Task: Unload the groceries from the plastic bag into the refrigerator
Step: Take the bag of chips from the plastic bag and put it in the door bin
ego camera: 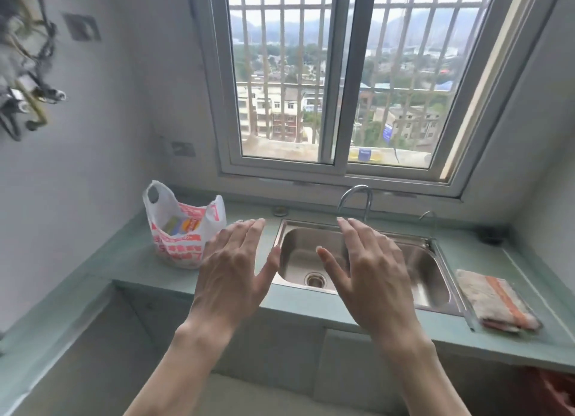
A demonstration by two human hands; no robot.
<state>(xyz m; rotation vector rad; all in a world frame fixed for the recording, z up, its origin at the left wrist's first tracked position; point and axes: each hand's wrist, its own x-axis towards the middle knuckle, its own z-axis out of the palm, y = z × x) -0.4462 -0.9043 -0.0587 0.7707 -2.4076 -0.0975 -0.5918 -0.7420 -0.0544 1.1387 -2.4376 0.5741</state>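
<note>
Two bare hands hover over the table (130, 260), left hand (231, 269) and right hand (370, 272) both spread, holding nothing; the plastic bag (183, 229) stands upright left of the sink (435, 278), and a careless grab could tip its groceries out

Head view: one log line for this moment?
left hand open, empty | right hand open, empty | plastic bag upright on counter, untouched
</note>
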